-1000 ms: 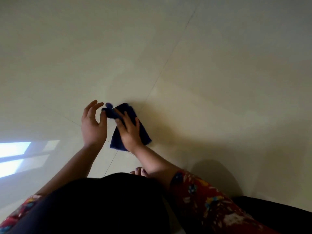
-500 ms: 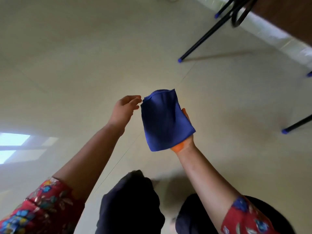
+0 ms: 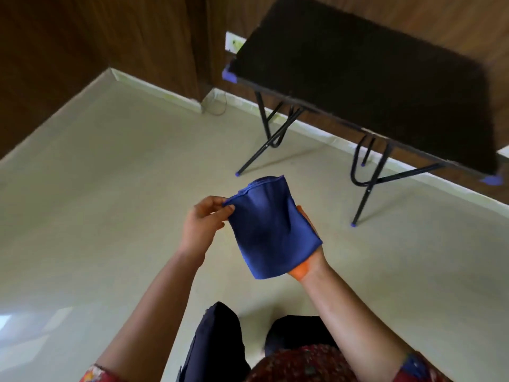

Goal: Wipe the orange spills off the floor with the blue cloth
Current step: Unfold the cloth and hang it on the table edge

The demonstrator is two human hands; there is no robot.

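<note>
The folded blue cloth (image 3: pixel 270 230) is held up in front of me, above the cream tiled floor (image 3: pixel 110 188). It lies across the palm of my right hand (image 3: pixel 308 266), which is mostly hidden beneath it; the fingers showing along the cloth's right edge look straight. The heel of that palm is stained orange. My left hand (image 3: pixel 203 224) pinches the cloth's upper left corner between thumb and fingers. No orange spill shows on the visible floor.
A dark folding table (image 3: pixel 371 78) with thin black legs (image 3: pixel 366 188) and blue feet stands at the right, against a wood-panelled wall (image 3: pixel 82 37). A white skirting runs along the wall's foot. My knees in dark trousers (image 3: pixel 217 340) are at the bottom.
The cloth has been lifted off the floor onto my right palm. My left hand has closed on its corner. The view has tilted up, bringing the table and wall into sight.
</note>
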